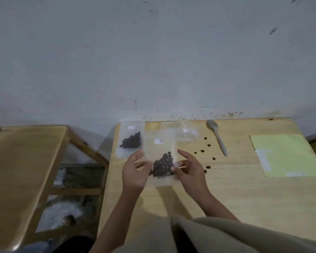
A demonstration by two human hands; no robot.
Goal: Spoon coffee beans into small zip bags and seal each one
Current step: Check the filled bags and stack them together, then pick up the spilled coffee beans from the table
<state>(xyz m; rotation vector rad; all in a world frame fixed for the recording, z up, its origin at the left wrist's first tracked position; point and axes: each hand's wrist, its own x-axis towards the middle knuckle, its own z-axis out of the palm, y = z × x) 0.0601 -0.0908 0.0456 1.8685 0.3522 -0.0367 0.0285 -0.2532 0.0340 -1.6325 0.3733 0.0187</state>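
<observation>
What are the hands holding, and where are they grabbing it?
Both hands hold a small clear plastic zip bag of dark coffee beans. The left hand grips its lower left edge; the right hand pinches its lower right side beside the beans.

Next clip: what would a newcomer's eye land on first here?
First, the clear zip bag with dark coffee beans, held up between the left hand and right hand over the wooden table. Then a second filled bag lying at the table's far left corner, and loose beans scattered beside a metal spoon.
</observation>
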